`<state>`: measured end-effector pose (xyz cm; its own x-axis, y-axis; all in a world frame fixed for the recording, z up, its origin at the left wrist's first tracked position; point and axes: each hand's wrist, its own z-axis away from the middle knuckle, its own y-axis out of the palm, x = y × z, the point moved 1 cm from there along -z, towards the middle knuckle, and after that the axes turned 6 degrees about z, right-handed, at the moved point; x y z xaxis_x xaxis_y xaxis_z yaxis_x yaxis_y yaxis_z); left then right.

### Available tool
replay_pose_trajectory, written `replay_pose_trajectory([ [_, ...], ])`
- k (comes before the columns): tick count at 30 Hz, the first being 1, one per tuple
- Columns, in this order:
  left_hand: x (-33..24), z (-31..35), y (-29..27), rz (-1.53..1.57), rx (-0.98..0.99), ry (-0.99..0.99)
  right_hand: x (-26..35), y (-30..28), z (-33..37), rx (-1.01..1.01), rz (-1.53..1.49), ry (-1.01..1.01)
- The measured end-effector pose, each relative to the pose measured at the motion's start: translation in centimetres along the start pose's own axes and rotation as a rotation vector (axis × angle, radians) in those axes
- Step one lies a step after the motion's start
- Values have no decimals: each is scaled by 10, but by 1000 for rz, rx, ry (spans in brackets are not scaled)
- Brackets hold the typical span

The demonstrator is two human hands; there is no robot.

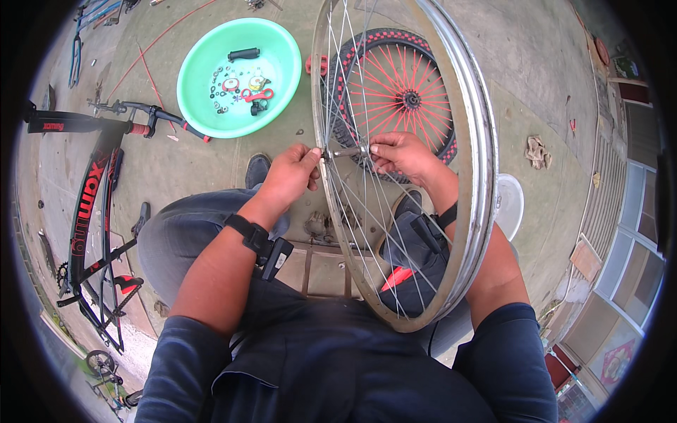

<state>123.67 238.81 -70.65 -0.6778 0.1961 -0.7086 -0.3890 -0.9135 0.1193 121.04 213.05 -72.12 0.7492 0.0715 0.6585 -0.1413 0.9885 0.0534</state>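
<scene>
A spoked metal bicycle wheel without a tyre [471, 92] stands tilted in front of me, between my forearms. My left hand [295, 170] pinches at the left end of its narrow hub [348, 151], beside the rim's left edge; the exact part under the fingertips is too small to make out. At the hub's other end, my right hand [403, 156] is closed with thumb and fingers on the axle. The right forearm passes behind the rim. Thin silver spokes [368, 211] run from the hub to the rim, crossing in front of my right leg.
A mint-green basin [190, 99] holds small bicycle parts on the far left. Beyond the wheel lies a tyred wheel with red spokes [416, 67]. A black-and-red bicycle frame [95, 180] is at left. A white bowl [509, 204] and a crumpled rag [537, 152] are at right.
</scene>
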Motion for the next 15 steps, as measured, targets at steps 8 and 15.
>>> replay_pose_trajectory([
  [8,-2,2,-1,34,-24,-54,-2,-1,-1,-21,62,-27],
  [15,1,0,-1,-1,3,-22,-2,0,-1,-5,8,-12],
])
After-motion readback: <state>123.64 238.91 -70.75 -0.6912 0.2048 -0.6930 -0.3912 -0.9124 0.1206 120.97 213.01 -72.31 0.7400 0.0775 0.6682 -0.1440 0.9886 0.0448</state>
